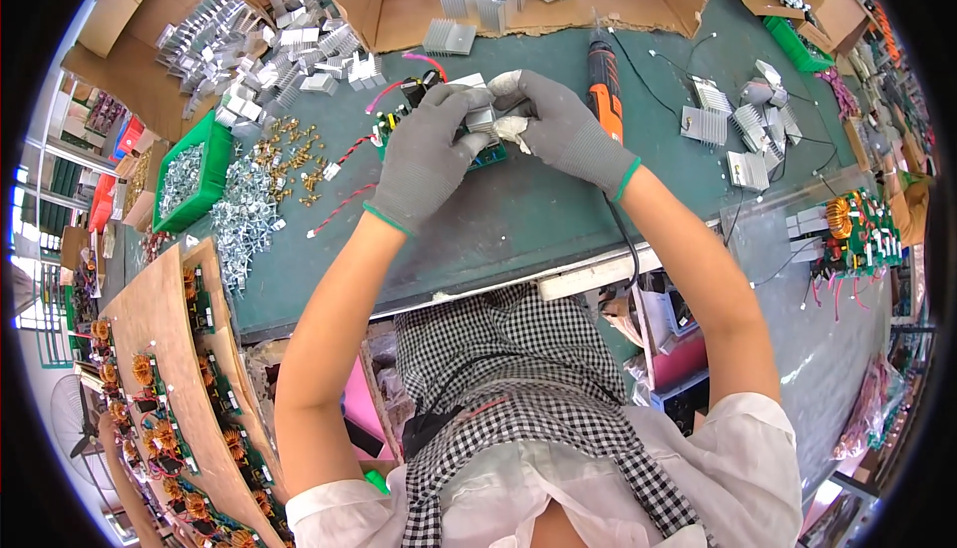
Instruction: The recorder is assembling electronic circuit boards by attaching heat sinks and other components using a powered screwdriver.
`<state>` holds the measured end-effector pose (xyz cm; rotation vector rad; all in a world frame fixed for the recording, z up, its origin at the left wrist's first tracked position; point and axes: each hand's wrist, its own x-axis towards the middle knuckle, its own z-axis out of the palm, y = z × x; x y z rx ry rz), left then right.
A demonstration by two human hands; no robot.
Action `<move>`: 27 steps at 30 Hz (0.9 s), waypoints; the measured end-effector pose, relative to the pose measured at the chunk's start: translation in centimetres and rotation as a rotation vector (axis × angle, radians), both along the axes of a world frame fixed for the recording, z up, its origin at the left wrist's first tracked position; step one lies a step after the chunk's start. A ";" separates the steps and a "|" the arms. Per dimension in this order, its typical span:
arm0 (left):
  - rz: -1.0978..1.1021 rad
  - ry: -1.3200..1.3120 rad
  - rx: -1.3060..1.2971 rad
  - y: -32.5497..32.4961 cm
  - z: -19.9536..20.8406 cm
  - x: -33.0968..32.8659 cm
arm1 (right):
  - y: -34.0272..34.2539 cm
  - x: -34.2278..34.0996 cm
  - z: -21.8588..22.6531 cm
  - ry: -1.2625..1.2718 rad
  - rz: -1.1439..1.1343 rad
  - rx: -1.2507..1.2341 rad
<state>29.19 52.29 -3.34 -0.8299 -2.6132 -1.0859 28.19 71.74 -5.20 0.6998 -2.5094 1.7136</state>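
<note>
A circuit board (488, 157) with dark parts and red wires lies on the green bench, partly covered by my hands. A silver heat sink (479, 118) stands up from it. My left hand (427, 154), in a grey glove, wraps over the board's left side, thumb against the heat sink. From the right, my right hand (566, 132), gloved with whitish worn fingertips, closes its finger and thumb at the heat sink's edge. Whether a small part sits between those fingertips is hidden. An orange and black electric screwdriver (604, 90) lies just beyond my right hand.
Loose screws (247, 214) and brass pieces (291, 154) are heaped left, beside a green bin (191, 174). Heat sinks fill cardboard boxes (543, 18) at the back. More heat sinks with wires (753, 125) lie right, near another circuit board (862, 234). Boards line a wooden rack (150, 314).
</note>
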 end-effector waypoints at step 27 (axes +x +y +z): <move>0.067 0.321 -0.216 1.9 -3.0 0.1 | 0.9 -0.9 -1.4 -0.148 0.102 -0.132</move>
